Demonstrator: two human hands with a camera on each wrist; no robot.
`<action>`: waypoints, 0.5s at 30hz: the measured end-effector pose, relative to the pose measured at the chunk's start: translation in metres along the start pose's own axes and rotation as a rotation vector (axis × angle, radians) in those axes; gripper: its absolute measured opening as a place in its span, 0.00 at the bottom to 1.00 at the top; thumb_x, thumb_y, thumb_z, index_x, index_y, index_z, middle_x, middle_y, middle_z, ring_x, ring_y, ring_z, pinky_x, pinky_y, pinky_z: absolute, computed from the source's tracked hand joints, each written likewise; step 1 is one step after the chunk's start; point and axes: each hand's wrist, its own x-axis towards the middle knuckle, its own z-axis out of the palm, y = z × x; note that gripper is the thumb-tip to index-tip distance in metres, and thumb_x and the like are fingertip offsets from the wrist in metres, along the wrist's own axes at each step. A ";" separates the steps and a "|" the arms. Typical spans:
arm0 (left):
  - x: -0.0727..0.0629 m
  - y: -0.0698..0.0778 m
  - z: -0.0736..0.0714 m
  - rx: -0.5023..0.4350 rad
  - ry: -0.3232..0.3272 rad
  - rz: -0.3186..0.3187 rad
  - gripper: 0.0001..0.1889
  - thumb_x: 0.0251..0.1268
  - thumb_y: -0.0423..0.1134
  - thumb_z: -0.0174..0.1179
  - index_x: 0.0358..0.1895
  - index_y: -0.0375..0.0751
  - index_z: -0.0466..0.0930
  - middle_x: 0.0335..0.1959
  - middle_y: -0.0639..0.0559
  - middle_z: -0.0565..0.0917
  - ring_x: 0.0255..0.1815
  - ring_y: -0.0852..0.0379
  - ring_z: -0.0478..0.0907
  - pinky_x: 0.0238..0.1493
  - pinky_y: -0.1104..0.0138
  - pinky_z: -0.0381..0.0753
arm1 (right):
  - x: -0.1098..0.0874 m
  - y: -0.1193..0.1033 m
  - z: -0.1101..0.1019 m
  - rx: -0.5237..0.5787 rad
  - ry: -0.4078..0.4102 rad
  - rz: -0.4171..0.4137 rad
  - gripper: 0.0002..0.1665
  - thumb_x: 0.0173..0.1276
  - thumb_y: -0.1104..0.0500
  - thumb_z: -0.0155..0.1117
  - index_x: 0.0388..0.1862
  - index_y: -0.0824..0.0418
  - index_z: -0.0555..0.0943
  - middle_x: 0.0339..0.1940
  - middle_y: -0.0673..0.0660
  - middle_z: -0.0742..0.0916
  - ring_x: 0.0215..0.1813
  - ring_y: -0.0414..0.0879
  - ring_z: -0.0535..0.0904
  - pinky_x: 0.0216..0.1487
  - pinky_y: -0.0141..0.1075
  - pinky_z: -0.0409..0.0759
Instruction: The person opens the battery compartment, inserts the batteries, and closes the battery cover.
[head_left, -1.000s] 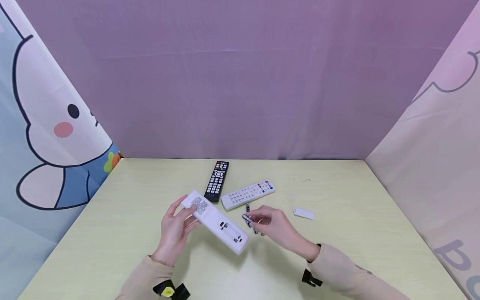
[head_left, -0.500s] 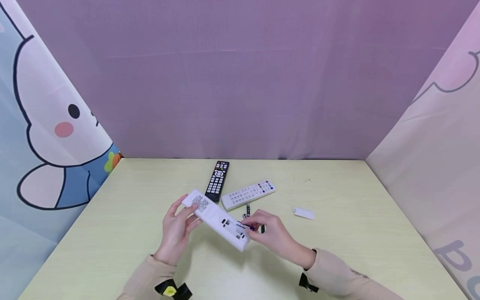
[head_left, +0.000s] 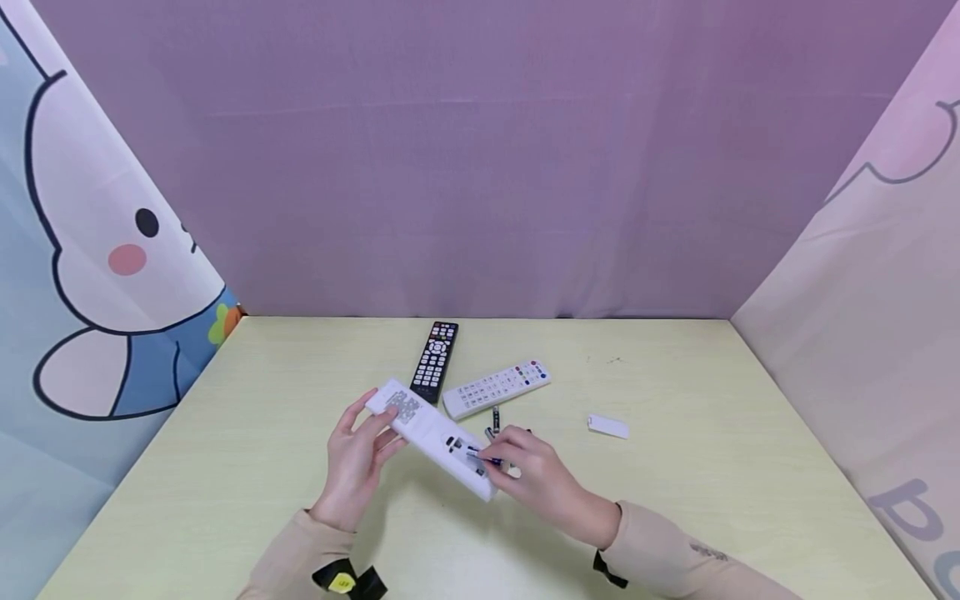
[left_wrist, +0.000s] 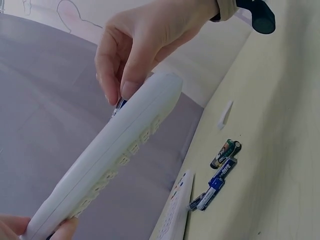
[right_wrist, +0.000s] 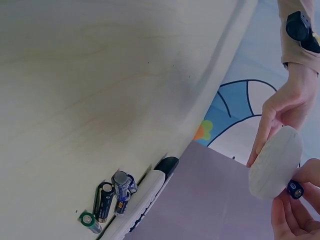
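Observation:
My left hand [head_left: 354, 467] grips the upper end of a white remote control [head_left: 427, 433], its back turned up and its battery compartment uncovered. The remote is held above the table, buttons facing down in the left wrist view. Between thumb and fingers my right hand [head_left: 536, 475] pinches a dark blue battery [right_wrist: 295, 189], with one end at the compartment. Several loose batteries [left_wrist: 217, 182] lie on the table beyond the remote, mostly blue, one of them green [left_wrist: 226, 153]; the right hand partly hides them in the head view.
A second white remote [head_left: 497, 389] lies face up behind the hands, with a black remote [head_left: 433, 362] to its left. The white battery cover [head_left: 608, 427] rests on the table [head_left: 675, 367] at the right. A purple cloth [head_left: 480, 167] hangs behind the table.
My right hand has carried the battery from over the loose batteries leftward and down to the remote's open compartment. My left hand and the remote have shifted slightly right.

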 end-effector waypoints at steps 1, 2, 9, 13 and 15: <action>0.000 0.000 0.000 -0.002 -0.001 -0.001 0.26 0.58 0.26 0.51 0.61 0.41 0.57 0.35 0.53 0.79 0.29 0.58 0.81 0.39 0.67 0.81 | 0.000 0.000 0.000 -0.008 0.007 -0.012 0.11 0.40 0.73 0.68 0.27 0.66 0.81 0.29 0.53 0.80 0.31 0.41 0.76 0.38 0.18 0.76; 0.000 0.000 0.000 -0.003 -0.004 -0.001 0.26 0.58 0.26 0.51 0.61 0.41 0.57 0.35 0.53 0.79 0.30 0.58 0.81 0.39 0.67 0.81 | 0.000 0.001 0.001 -0.012 0.013 -0.022 0.11 0.40 0.72 0.68 0.27 0.66 0.81 0.29 0.53 0.80 0.31 0.41 0.76 0.37 0.18 0.76; -0.001 -0.001 0.001 0.001 -0.007 0.000 0.26 0.59 0.26 0.51 0.61 0.41 0.58 0.37 0.52 0.78 0.30 0.58 0.81 0.39 0.67 0.82 | -0.001 0.001 0.003 -0.037 0.031 -0.027 0.11 0.40 0.72 0.68 0.26 0.65 0.81 0.28 0.52 0.79 0.30 0.39 0.74 0.35 0.17 0.75; -0.002 -0.001 0.002 0.005 -0.009 -0.003 0.26 0.58 0.26 0.52 0.61 0.41 0.58 0.36 0.52 0.79 0.30 0.57 0.81 0.39 0.66 0.82 | -0.002 0.001 0.004 -0.047 0.025 -0.010 0.09 0.41 0.70 0.68 0.24 0.63 0.80 0.27 0.52 0.78 0.29 0.39 0.73 0.34 0.17 0.74; -0.002 -0.001 0.002 0.007 -0.009 -0.005 0.26 0.58 0.26 0.52 0.60 0.41 0.58 0.35 0.52 0.79 0.30 0.57 0.81 0.38 0.66 0.82 | -0.001 0.001 0.004 -0.053 0.025 -0.007 0.08 0.42 0.70 0.68 0.23 0.63 0.80 0.26 0.51 0.78 0.29 0.39 0.72 0.33 0.16 0.73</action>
